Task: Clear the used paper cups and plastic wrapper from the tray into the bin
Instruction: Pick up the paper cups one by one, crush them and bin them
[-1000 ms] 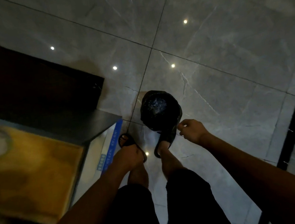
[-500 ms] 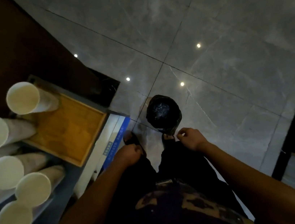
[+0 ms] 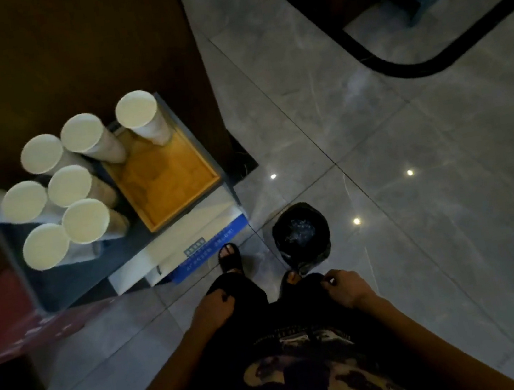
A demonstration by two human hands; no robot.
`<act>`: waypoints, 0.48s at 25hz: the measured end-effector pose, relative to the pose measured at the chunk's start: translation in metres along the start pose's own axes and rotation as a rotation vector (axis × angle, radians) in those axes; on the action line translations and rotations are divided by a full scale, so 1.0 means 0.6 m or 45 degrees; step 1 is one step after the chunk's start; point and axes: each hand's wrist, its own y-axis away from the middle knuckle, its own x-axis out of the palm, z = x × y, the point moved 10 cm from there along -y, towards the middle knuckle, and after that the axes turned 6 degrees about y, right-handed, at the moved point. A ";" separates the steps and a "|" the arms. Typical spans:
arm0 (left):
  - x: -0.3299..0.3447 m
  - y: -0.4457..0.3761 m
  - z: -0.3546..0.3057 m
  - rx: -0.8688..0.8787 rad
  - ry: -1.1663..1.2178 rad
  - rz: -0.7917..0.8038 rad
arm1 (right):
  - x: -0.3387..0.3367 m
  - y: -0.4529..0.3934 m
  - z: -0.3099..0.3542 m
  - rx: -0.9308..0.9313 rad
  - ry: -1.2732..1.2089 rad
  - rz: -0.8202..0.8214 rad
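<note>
Hands: your left hand [image 3: 214,310] and right hand [image 3: 344,286] hang with fingers curled, holding nothing visible. Wooden tray [image 3: 167,177] sits at the counter's right edge, one cup stack [image 3: 138,110] at its far corner; black-lined bin [image 3: 300,233] stands on the floor by your feet.

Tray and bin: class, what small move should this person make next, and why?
Probably reach the left hand to the cup standing at the tray's far end. Both it and the right hand hold nothing, and the bin sits by the feet.
</note>
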 end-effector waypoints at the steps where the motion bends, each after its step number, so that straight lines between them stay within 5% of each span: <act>1: 0.003 0.009 0.012 -0.025 0.013 -0.022 | 0.003 -0.002 0.007 -0.033 0.053 0.030; 12: -0.010 0.072 0.162 -0.186 0.233 -0.153 | 0.047 -0.027 0.154 -0.338 0.427 0.220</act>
